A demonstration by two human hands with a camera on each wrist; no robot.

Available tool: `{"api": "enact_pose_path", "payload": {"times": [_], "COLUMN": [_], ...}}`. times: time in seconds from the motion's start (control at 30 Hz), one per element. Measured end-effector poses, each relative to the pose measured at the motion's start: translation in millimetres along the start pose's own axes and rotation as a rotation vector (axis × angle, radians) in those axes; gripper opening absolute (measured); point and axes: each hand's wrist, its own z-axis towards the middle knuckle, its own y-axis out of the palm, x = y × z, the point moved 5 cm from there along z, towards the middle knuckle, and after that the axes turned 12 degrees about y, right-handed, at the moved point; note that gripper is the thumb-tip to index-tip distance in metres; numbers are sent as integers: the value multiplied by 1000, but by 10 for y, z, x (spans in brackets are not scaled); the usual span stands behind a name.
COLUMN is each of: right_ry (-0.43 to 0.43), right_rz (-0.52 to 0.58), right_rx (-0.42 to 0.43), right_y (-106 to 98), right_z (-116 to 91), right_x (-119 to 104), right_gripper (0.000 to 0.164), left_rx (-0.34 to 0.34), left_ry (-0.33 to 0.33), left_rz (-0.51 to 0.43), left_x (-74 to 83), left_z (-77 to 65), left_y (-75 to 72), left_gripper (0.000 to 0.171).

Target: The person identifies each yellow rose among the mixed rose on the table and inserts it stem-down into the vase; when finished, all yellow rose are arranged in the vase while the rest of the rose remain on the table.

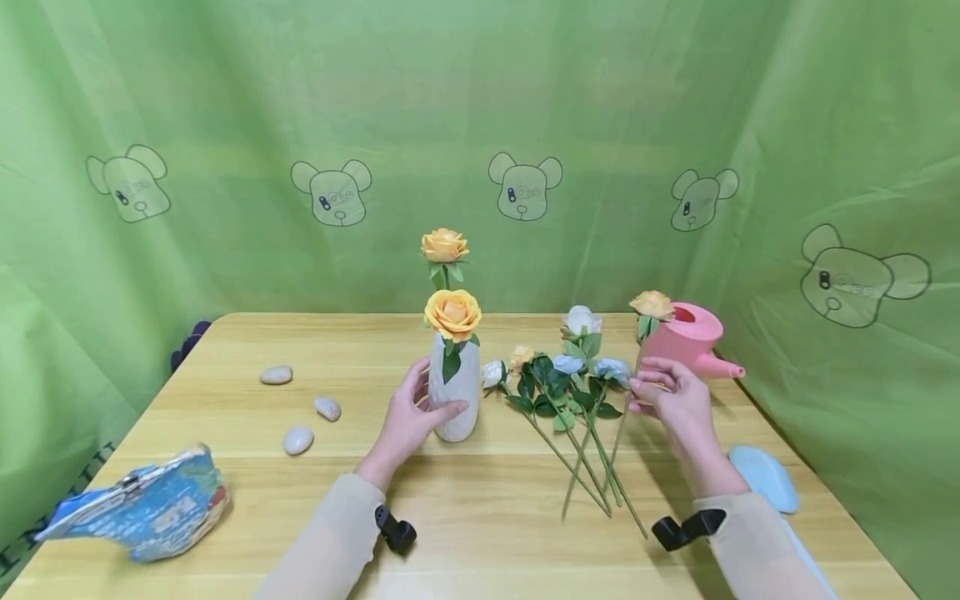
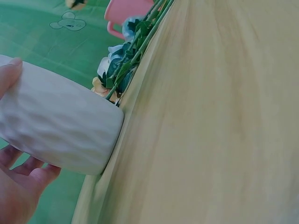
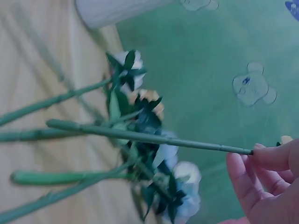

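A white textured vase [image 1: 459, 392] stands upright on the table, holding two orange roses [image 1: 453, 315]. My left hand [image 1: 411, 414] grips the vase from its left side, thumb across the front; the left wrist view shows the vase [image 2: 60, 116] between thumb and fingers. My right hand [image 1: 675, 402] pinches the stem [image 3: 154, 137] of another orange rose [image 1: 651, 305], its bloom up and its stem hanging down above the table. Left of that hand lies a pile of artificial flowers [image 1: 555, 387] in white, blue and pale orange, their green stems crossing toward the front.
A pink watering can [image 1: 686, 333] stands at the back right, behind the right hand. By the right forearm lies a light-blue object [image 1: 765, 477], partly covered by the sleeve. Three pale stones [image 1: 298, 440] and a crumpled blue bag [image 1: 161, 508] lie on the left. Green curtains surround the table.
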Motion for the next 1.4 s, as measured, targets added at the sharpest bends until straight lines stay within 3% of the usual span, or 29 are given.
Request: {"api": "enact_pose_path", "payload": {"times": [0.23,0.47,0.7,0.87,1.0,1.13,1.27,1.4], "right_ry": [-129,-204,-308,-418,-490,-546,-578,-538], "right_rz": [183,312,411,457,453,372,252,160], "right_rx": [-48,-98,-44,-32,-34,-54,-64,-81], "right_y": [227,597,1010,1312,1539,1755,1906,1997], "right_z": [-70,-121,-232,-323,-344,-305,-229,-167], "right_x": [-325,-648,-1047,-1379,-1579,-1660,-1584,-1378], "right_gripper": [42,39,49,48,46,45,43,41], "left_rx": [-3,4,-2,4,-2,4,5,3], "left_ry": [13,14,1,2,-5,-12,-9,-7], "left_rz": [3,12,16,15,-3,-10,-5,-8], "left_x": [7,-2,-15,-15,-21,-31,-40,-40], "left_z": [9,4,5,5,3,-1,-4,-11], "left_y": [-1,-20,-19,-33,-25,-19,-13,-4], "left_gripper": [72,72,73,74,74,74,74,74]}}
